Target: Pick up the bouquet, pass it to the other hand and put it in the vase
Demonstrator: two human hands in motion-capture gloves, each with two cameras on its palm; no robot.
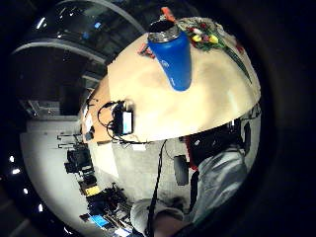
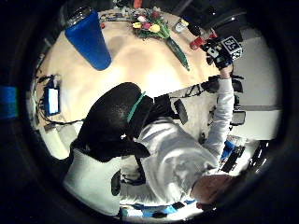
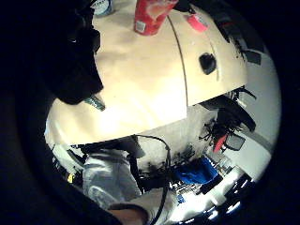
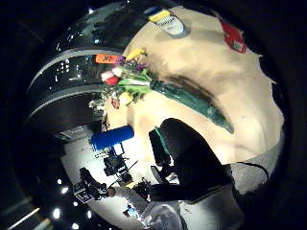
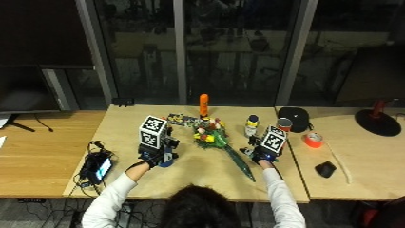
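- The left hand (image 5: 154,154) is hovering over the left part of the counter (image 5: 190,178), just in front of the blue vase (image 5: 167,154), which is standing upright. From the outside view its fingers cannot be told apart or together, and nothing is showing in them.
- The bouquet (image 5: 220,142) is lying flat on the counter between the two hands, its red, yellow and white blooms pointing away from the person and its long green wrapped stem (image 5: 244,166) slanting toward the near edge on the person's right.
- The right hand (image 5: 263,153) is hanging just beside the upper stem, not visibly touching it; whether its fingers are spread or curled cannot be told either.
- By judgement, the task is sitting at its very first step: the pick-up is not yet made.
- The next move is calling for the right hand to lower onto the stem and close around it, ahead of passing it leftward to the hand nearest the vase.
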